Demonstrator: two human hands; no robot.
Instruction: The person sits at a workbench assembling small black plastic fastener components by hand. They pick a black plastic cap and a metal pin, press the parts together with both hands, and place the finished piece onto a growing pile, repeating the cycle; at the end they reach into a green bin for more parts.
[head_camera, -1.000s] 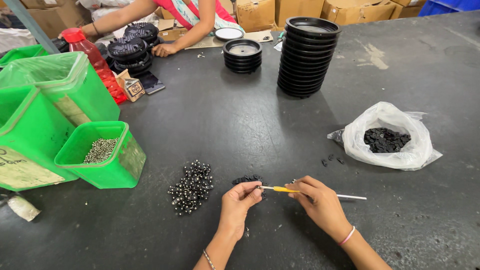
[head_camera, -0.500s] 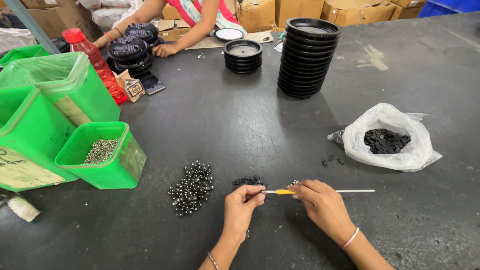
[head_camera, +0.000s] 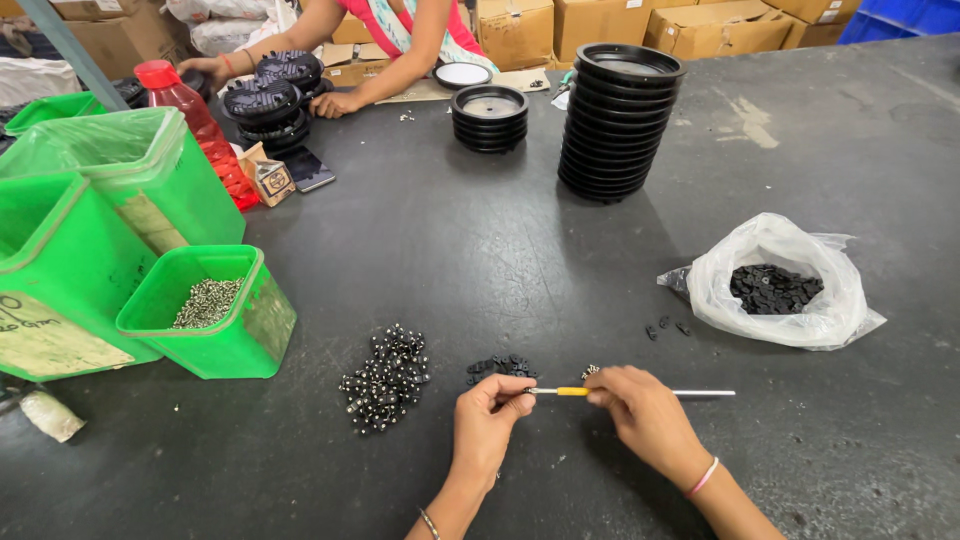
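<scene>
The dark worktop (head_camera: 480, 250) carries everything. At its left stand large green bins (head_camera: 90, 240), the smallest one (head_camera: 215, 315) holding small metal pieces. Toward the far side rises a tall stack of black round lids (head_camera: 620, 120), with a shorter stack (head_camera: 490, 105) beside it, where another person's hands (head_camera: 335, 100) work at more black parts. At the right lies a clear plastic bag (head_camera: 780, 290) of little black parts.

Nearer, a heap of finished black-and-silver pieces (head_camera: 385, 378) lies just left of a small pile of loose black parts (head_camera: 500, 367).

The right hand (head_camera: 640, 410) is closed around a thin rod (head_camera: 630, 392) with a yellow band, held level just above the worktop. The left hand (head_camera: 490, 420) pinches something tiny at the rod's left tip; what it is cannot be made out.

The step in hand looks like fitting a small part at the rod's tip. The next move would call for a steady rod and a fine fingertip grip, with the loose pile close by.
</scene>
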